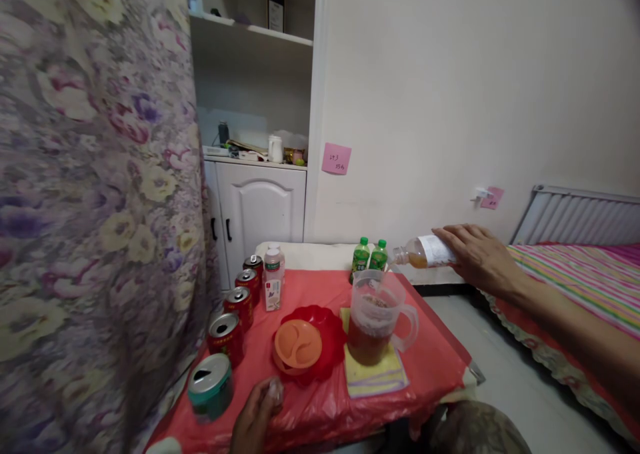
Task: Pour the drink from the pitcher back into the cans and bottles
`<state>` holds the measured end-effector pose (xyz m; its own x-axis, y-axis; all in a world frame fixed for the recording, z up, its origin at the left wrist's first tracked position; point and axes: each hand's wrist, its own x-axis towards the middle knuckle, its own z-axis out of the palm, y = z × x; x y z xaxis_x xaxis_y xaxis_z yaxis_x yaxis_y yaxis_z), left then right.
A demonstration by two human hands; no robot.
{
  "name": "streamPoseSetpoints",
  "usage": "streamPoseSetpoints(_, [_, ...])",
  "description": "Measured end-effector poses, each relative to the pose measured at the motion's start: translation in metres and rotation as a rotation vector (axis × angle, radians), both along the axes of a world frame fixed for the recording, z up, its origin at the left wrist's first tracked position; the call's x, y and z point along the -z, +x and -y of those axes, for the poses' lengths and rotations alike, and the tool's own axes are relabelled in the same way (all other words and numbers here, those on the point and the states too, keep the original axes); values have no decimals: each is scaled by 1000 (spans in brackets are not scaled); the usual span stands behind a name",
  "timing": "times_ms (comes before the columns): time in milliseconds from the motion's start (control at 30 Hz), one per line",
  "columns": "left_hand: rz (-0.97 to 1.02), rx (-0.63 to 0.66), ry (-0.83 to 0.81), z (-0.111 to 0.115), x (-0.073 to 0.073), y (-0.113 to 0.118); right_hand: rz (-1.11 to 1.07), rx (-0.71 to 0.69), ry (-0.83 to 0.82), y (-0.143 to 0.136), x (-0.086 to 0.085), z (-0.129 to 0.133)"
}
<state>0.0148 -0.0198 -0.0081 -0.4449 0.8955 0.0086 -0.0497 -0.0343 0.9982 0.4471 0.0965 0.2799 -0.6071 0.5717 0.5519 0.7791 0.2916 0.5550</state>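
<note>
Over red-covered table [430, 367]: R hand [475, 251] grasps clear plastic bottle [425, 251], fingers wrapped round labelled body, bottle tipped sideways w/ neck toward plastic pitcher [375, 321]; amber liquid inside. Pitcher part-filled w/ brown drink, sits on yellow cloth [375, 374]. L hand [257, 414] at near table edge, fingers closed on small clear object, prob. bottle cap [275, 389] — too blurred to confirm. Just beside: orange lid [297, 346] on red plate [325, 327], row of opened cans [227, 337] along L edge.

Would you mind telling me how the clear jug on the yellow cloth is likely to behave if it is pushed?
The jug looks roughly half full of brown liquid, so probably fairly heavy and stable. It sits on a yellow cloth, which may slide on the red plastic cover. Its open top could slop.
</note>
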Motion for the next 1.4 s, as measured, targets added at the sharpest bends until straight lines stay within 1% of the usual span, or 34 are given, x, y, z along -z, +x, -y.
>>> streamPoseSetpoints(133, [-42, -13, -17, 0, -1, 2, 13, 6, -3, 0, -1, -1])
streamPoseSetpoints(333, [-39, -23, -40, -5, 7, 0, 29, -21, -8, -3, -4, -1])
streamPoseSetpoints(433, [-50, -31, -38, -5, 8, 0, 45, -38, -7, -5, -7, -1])
streamPoseSetpoints(700, [-20, -15, -45, -1, -2, 2, 100, -70, -29, -13, -11, -5])
streamPoseSetpoints(833, [-13, -24, -47, -1, -4, 3, 121, -94, -28, -17, -12, -7])
streamPoseSetpoints(1033, [37, -6, -62, -1, 1, 1, 151, -117, -15, -24, -16, -10])
streamPoseSetpoints(1233, [7, -2, -31, -4, 9, -1, 208, -137, -11, -34, -20, -13])
streamPoseSetpoints(1400, [18, -5, -34, -3, 6, 0, 270, -222, 8, -49, -25, -13])
